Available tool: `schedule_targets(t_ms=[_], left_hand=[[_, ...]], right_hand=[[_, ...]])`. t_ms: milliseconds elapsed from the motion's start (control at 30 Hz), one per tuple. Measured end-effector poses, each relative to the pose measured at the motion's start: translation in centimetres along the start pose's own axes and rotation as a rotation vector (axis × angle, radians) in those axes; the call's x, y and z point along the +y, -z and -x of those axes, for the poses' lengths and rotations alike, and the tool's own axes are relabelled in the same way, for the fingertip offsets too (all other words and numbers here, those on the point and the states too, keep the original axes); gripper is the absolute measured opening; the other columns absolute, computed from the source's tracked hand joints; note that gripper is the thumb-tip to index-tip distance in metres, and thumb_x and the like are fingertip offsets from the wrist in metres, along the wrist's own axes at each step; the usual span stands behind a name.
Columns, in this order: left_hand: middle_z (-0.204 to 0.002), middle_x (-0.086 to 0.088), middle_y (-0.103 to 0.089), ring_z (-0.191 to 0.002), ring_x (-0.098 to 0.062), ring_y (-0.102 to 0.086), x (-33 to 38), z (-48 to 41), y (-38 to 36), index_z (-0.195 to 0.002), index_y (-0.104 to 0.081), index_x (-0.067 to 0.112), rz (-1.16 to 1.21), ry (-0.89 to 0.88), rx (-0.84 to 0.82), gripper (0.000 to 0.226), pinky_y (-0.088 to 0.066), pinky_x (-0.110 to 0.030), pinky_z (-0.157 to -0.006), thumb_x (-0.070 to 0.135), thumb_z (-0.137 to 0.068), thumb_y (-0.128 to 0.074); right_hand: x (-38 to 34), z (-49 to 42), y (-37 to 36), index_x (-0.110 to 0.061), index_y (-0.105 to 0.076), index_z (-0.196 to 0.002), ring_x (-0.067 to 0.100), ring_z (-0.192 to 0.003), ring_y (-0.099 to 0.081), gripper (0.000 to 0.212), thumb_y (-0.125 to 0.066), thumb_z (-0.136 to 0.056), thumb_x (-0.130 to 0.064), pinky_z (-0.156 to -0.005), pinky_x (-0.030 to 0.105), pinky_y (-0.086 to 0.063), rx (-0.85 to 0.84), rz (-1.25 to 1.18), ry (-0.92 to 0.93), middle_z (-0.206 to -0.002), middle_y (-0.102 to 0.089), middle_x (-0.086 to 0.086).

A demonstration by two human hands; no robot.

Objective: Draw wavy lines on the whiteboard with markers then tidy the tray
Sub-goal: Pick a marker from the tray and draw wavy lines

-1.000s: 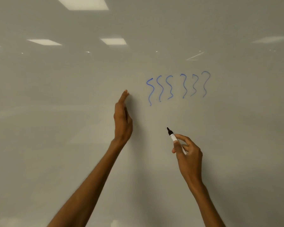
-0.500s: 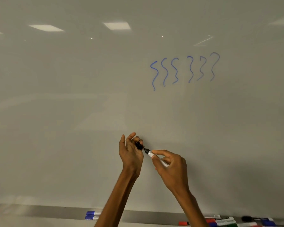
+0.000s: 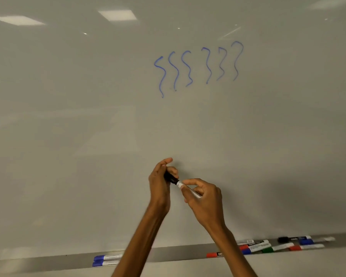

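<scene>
Marker (image 3: 183, 186), one, black cap and white barrel, held in front of the lower middle of the whiteboard (image 3: 68, 116). Long axis slants: capped end points up and to the left, barrel end down and to the right.

Left hand (image 3: 161, 182): curled around the black cap (image 3: 171, 177), thumb and fingers wrapped on it, index finger raised a little above the others. Whether the cap is fully seated on the barrel cannot be told.

Right hand (image 3: 203, 198): pinching the white barrel between thumb and forefinger just beside the cap, remaining fingers folded under the barrel. Both forearms rise from the bottom edge of the view.

Wavy lines (image 3: 198, 66), six, blue, upright, in a row on the upper middle of the whiteboard, well above the hands.

Tray (image 3: 178, 251), grey ledge along the bottom edge of the whiteboard. At its left part: two blue-capped markers (image 3: 106, 260), lying lengthwise side by side. At its right part: a loose group of markers (image 3: 272, 246) with red, blue, green and black caps, all lying lengthwise along the tray, some touching.
</scene>
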State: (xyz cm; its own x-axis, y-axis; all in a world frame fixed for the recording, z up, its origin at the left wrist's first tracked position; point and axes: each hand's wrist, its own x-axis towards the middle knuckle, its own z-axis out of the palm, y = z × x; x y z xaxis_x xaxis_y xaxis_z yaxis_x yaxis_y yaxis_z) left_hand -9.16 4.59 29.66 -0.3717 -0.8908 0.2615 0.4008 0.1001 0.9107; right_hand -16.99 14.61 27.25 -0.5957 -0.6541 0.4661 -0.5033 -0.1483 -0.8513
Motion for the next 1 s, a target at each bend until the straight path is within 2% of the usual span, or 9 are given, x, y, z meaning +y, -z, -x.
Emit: schedule_targets(t_ms=[67, 133, 233, 400, 600, 700, 767, 900, 1000], left_hand=[[-0.079, -0.011, -0.069, -0.072, -0.022, -0.067, 0.0, -0.7, -0.3, -0.113, -0.065, 0.007, -0.018, 0.134, -0.105, 0.032, -0.058, -0.032, -0.076, 0.01, -0.104, -0.034], [-0.094, -0.013, -0.073, -0.082, -0.02, -0.071, -0.9, -0.9, -0.9, -0.111, -0.067, 0.007, -0.203, 0.176, -0.238, 0.032, -0.057, -0.024, -0.072, 0.018, -0.104, -0.038], [-0.09, -0.014, -0.075, -0.083, -0.016, -0.072, -2.4, -1.2, -2.2, -0.103, -0.071, 0.003, -0.36, 0.218, -0.354, 0.046, -0.056, -0.019, -0.073, 0.03, -0.106, -0.034], [-0.081, -0.012, -0.074, -0.079, -0.02, -0.072, -6.0, -1.0, -5.2, -0.098, -0.072, 0.001, -0.339, 0.328, -0.446, 0.051, -0.059, -0.028, -0.074, 0.029, -0.107, -0.031], [-0.082, -0.01, -0.073, -0.08, -0.018, -0.071, -8.8, -0.3, -9.1, -0.093, -0.071, 0.004, -0.344, 0.324, -0.62, 0.045, -0.059, -0.027, -0.073, 0.029, -0.105, -0.036], [-0.092, -0.014, -0.072, -0.085, -0.026, -0.073, -12.2, 1.1, -9.7, -0.101, -0.065, 0.004, -0.428, 0.361, -0.862, 0.031, -0.059, -0.035, -0.08, 0.027, -0.102, -0.044], [-0.09, -0.009, -0.072, -0.082, -0.023, -0.073, -15.2, 2.3, -10.4, -0.1, -0.064, 0.007, -0.487, 0.324, -0.993, 0.026, -0.059, -0.033, -0.078, 0.028, -0.1, -0.05], [-0.085, 0.005, -0.07, -0.074, -0.006, -0.07, -20.6, 5.0, -14.3, -0.097, -0.067, 0.015, -0.648, 0.178, -1.223, 0.021, -0.054, -0.019, -0.071, 0.031, -0.096, -0.054], [-0.09, 0.01, -0.067, -0.076, -0.002, -0.066, -24.6, 6.6, -18.0, -0.1, -0.067, 0.025, -0.742, 0.12, -1.343, 0.013, -0.055, -0.023, -0.075, 0.031, -0.096, -0.056]], right_hand=[[0.3, -0.1, 0.7, -0.037, -0.07, -0.086, 0.012, -0.062, -0.069, 0.007, -0.075, -0.081, -0.036, -0.057, 0.033, -0.059, -0.02, -0.071, -0.028, -0.071, -0.072, -0.012], [0.7, -0.5, 1.5, -0.031, -0.074, -0.086, 0.01, -0.064, -0.07, 0.009, -0.077, -0.08, -0.036, -0.06, 0.028, -0.059, -0.017, -0.094, -0.069, -0.074, -0.074, -0.011], [1.9, -1.4, 3.5, -0.021, -0.078, -0.086, 0.005, -0.057, -0.066, 0.012, -0.079, -0.078, -0.029, -0.057, 0.016, -0.052, -0.024, -0.094, -0.131, -0.068, -0.073, -0.01], [4.8, -1.9, 6.7, -0.017, -0.078, -0.089, 0.002, -0.064, -0.069, 0.015, -0.08, -0.077, -0.025, -0.06, 0.013, -0.052, -0.025, -0.008, -0.21, -0.071, -0.072, -0.013], [8.5, -0.4, 10.6, -0.023, -0.074, -0.084, 0.005, -0.043, -0.048, 0.004, -0.075, -0.083, -0.019, -0.043, 0.015, -0.037, 0.013, -0.109, -0.392, -0.051, -0.061, -0.006], [11.4, 1.5, 13.8, -0.01, -0.075, -0.092, 0.015, -0.054, -0.06, 0.013, -0.076, -0.081, -0.018, -0.05, 0.021, -0.046, -0.017, -0.019, -0.427, -0.067, -0.069, 0.008], [13.3, 2.9, 16.2, -0.004, -0.074, -0.094, 0.005, -0.056, -0.063, 0.017, -0.077, -0.08, -0.014, -0.052, 0.014, -0.046, -0.025, 0.078, -0.47, -0.067, -0.07, -0.004], [17.4, 5.9, 21.0, -0.018, -0.076, -0.091, 0.009, -0.069, -0.067, 0.025, -0.078, -0.077, -0.038, -0.069, 0.032, -0.058, -0.037, 0.272, -0.577, -0.075, -0.072, -0.008], [20.0, 8.2, 24.4, -0.018, -0.075, -0.098, 0.013, -0.079, -0.067, 0.017, -0.073, -0.084, -0.028, -0.079, 0.035, -0.057, -0.016, 0.374, -0.662, -0.087, -0.073, -0.003]])
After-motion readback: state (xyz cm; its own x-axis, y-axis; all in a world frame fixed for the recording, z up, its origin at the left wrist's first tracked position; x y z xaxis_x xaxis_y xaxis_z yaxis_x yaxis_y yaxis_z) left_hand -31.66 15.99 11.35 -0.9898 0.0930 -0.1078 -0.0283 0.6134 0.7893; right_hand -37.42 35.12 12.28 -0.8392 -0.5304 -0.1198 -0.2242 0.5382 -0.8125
